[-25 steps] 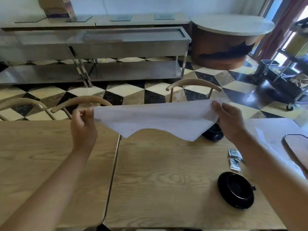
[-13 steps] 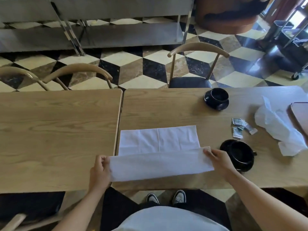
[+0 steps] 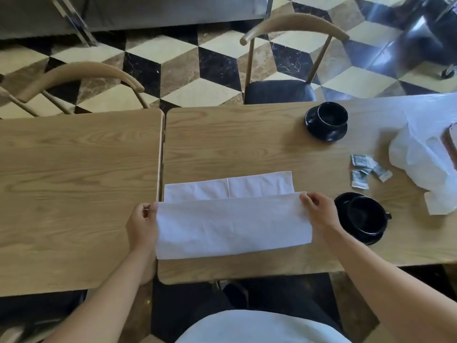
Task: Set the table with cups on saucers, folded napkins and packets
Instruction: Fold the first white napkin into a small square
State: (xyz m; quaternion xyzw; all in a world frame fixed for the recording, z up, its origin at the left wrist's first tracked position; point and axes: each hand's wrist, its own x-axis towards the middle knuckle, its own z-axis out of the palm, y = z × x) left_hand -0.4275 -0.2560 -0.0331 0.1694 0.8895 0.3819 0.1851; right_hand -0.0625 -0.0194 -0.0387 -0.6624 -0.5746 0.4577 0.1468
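A white napkin (image 3: 232, 224) lies on the right wooden table (image 3: 247, 144), its near half folded up over the far half. My left hand (image 3: 142, 225) pinches the folded flap's left corner and my right hand (image 3: 321, 214) pinches its right corner. A black cup on a saucer (image 3: 363, 217) stands just right of my right hand. Another black cup on a saucer (image 3: 327, 121) sits at the far edge. Several small packets (image 3: 366, 170) lie between the two cups.
A crumpled heap of white napkins (image 3: 425, 167) lies at the table's right end beside a brown tray edge (image 3: 451, 139). A second wooden table (image 3: 74, 194) adjoins on the left. Two chairs (image 3: 284, 70) stand on the far side.
The napkin, held up in the air a second ago, came down onto the table. Both hands have since carried its near edge farther over the far half.
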